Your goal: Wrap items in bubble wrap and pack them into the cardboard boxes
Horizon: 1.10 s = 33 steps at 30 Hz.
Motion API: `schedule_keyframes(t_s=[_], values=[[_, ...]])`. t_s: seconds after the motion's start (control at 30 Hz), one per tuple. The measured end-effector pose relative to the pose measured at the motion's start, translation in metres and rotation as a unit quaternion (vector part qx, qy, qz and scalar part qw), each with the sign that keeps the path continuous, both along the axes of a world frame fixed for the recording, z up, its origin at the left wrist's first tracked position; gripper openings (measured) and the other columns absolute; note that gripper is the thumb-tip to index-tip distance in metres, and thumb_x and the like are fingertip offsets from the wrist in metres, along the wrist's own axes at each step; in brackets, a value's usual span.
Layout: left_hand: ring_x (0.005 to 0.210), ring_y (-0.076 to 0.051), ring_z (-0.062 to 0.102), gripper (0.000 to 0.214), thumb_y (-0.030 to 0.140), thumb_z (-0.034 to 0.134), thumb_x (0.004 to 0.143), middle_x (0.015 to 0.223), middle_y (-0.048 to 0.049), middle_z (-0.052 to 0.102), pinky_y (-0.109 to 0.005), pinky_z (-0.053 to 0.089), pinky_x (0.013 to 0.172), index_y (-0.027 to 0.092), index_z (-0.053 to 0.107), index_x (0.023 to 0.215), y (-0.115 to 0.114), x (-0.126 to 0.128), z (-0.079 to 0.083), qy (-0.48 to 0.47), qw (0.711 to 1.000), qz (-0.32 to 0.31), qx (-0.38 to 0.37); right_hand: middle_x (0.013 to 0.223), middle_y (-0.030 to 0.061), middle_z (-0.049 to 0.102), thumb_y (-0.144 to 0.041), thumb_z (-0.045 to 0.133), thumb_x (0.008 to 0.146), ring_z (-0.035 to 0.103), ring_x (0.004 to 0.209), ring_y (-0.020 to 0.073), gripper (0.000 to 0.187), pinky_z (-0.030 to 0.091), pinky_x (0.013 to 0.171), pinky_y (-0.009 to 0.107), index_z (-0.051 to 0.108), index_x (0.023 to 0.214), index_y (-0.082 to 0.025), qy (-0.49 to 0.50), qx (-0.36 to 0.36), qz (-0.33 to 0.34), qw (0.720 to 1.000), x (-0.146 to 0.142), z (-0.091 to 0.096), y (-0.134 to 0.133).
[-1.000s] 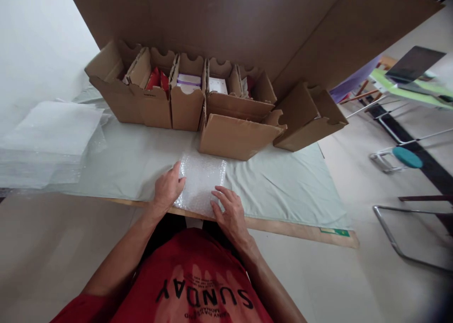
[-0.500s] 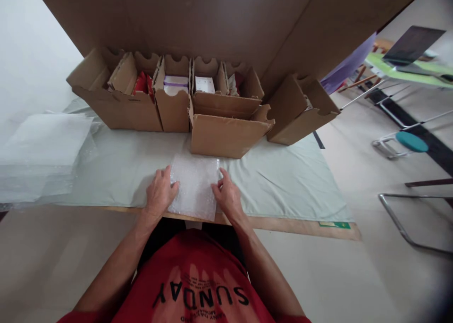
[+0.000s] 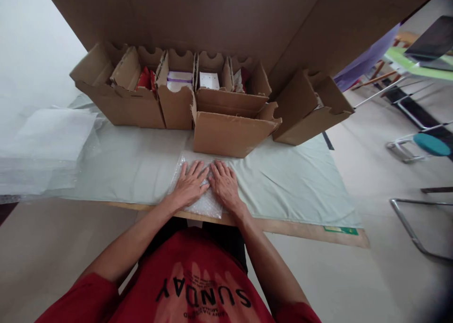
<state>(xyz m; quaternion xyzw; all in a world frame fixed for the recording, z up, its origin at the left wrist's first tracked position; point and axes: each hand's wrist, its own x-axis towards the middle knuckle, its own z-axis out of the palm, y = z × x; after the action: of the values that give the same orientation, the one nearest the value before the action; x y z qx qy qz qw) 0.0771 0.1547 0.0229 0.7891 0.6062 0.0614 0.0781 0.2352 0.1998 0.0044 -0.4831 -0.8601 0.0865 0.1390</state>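
Observation:
A small sheet of bubble wrap [image 3: 207, 206] lies on the pale green cloth [image 3: 283, 181] at the table's near edge. My left hand [image 3: 189, 185] rests flat on it, fingers spread and open. My right hand [image 3: 223, 183] lies flat beside it, also open, the two hands side by side and nearly touching. Both palms cover most of the sheet. Neither hand holds anything.
A row of open cardboard boxes [image 3: 170, 94] with small packets stands behind the sheet, one box [image 3: 230, 131] directly ahead of my hands and another [image 3: 311, 108] at the right. A stack of bubble wrap sheets [image 3: 46, 143] sits at the left. Chairs and a stool [image 3: 430, 143] stand right.
Both hands moved from the sheet's left and right edges onto its middle and now lie flat on it, fingers stretched out.

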Motion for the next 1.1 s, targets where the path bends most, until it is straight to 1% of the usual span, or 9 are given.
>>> schedule_keyframes(t_s=[0.07,0.17,0.27,0.37,0.5,0.67,0.77,0.93,1.1], values=[[0.157,-0.036,0.021,0.059,0.044,0.046,0.101,0.167,-0.0153,0.032,-0.066,0.013,0.124,0.019,0.042,0.155,0.001,-0.009,-0.006,0.003,1.0,0.003,-0.017,0.157,0.0152,0.048,-0.031,0.043,0.103,0.039,0.149,0.0305,0.047,0.03,0.119,0.051,0.052,0.147,-0.016,-0.005,-0.018,0.012,1.0,0.001,-0.002,0.006],[0.157,-0.035,0.02,0.059,0.046,0.044,0.102,0.168,-0.0153,0.03,-0.063,0.014,0.125,0.019,0.041,0.155,-0.004,-0.026,-0.004,-0.01,0.999,0.004,-0.033,0.158,0.0138,0.048,-0.032,0.041,0.103,0.038,0.15,0.0289,0.046,0.031,0.119,0.05,0.055,0.144,-0.017,0.018,-0.023,0.023,0.999,0.021,0.006,0.0],[0.155,-0.033,0.026,0.061,0.047,0.043,0.102,0.164,-0.0162,0.037,-0.058,0.021,0.125,0.017,0.043,0.154,-0.023,-0.046,0.006,-0.047,0.998,-0.008,-0.032,0.156,0.0135,0.049,-0.028,0.043,0.101,0.04,0.148,0.0293,0.042,0.038,0.113,0.05,0.058,0.139,-0.019,0.052,-0.002,0.03,0.998,0.054,0.022,-0.028],[0.154,-0.033,0.029,0.067,0.056,0.057,0.094,0.161,-0.0154,0.043,-0.055,0.023,0.125,0.018,0.051,0.148,-0.05,-0.059,0.014,-0.074,0.995,-0.063,-0.017,0.155,0.0137,0.051,-0.019,0.053,0.093,0.042,0.146,0.0306,0.048,0.041,0.11,0.05,0.058,0.14,-0.02,0.04,-0.018,0.107,0.993,0.078,0.032,-0.066],[0.152,-0.035,0.033,0.068,0.053,0.071,0.084,0.158,-0.015,0.047,-0.06,0.018,0.125,0.021,0.057,0.142,-0.075,-0.053,0.013,-0.064,0.99,-0.12,-0.025,0.155,0.0147,0.051,-0.014,0.056,0.088,0.042,0.146,0.0328,0.049,0.039,0.113,0.054,0.062,0.137,-0.02,0.014,-0.06,0.172,0.983,0.072,0.027,-0.095],[0.148,-0.034,0.039,0.06,0.043,0.067,0.09,0.156,-0.0171,0.049,-0.062,0.02,0.124,0.017,0.055,0.143,-0.076,-0.038,0.008,-0.063,0.992,-0.109,-0.033,0.145,0.0145,0.06,-0.017,0.053,0.095,0.051,0.139,0.0293,0.035,0.047,0.109,0.052,0.067,0.128,-0.019,0.075,-0.073,0.19,0.976,0.06,0.015,-0.093],[0.145,-0.033,0.043,0.055,0.04,0.064,0.091,0.151,-0.0157,0.054,-0.06,0.02,0.124,0.019,0.056,0.141,-0.073,-0.038,0.008,-0.07,0.992,-0.099,-0.023,0.144,0.0151,0.061,-0.007,0.047,0.093,0.053,0.138,0.0272,0.041,0.05,0.107,0.05,0.068,0.127,-0.018,0.097,-0.06,0.191,0.975,0.07,0.014,-0.088],[0.14,-0.034,0.048,0.057,0.04,0.069,0.087,0.144,-0.0161,0.059,-0.059,0.022,0.123,0.02,0.056,0.139,-0.072,-0.037,0.009,-0.061,0.994,-0.09,-0.012,0.148,0.0143,0.059,-0.001,0.047,0.089,0.05,0.142,0.0284,0.051,0.05,0.107,0.049,0.065,0.133,-0.019,0.013,-0.072,0.24,0.968,0.08,0.026,-0.077],[0.138,-0.034,0.049,0.06,0.04,0.07,0.086,0.145,-0.0167,0.058,-0.06,0.024,0.122,0.019,0.054,0.141,-0.071,-0.031,0.014,-0.054,0.995,-0.081,-0.018,0.138,0.014,0.067,-0.003,0.05,0.092,0.053,0.139,0.0289,0.039,0.05,0.102,0.048,0.071,0.121,-0.019,0.01,-0.042,0.265,0.963,0.066,0.028,-0.067]])
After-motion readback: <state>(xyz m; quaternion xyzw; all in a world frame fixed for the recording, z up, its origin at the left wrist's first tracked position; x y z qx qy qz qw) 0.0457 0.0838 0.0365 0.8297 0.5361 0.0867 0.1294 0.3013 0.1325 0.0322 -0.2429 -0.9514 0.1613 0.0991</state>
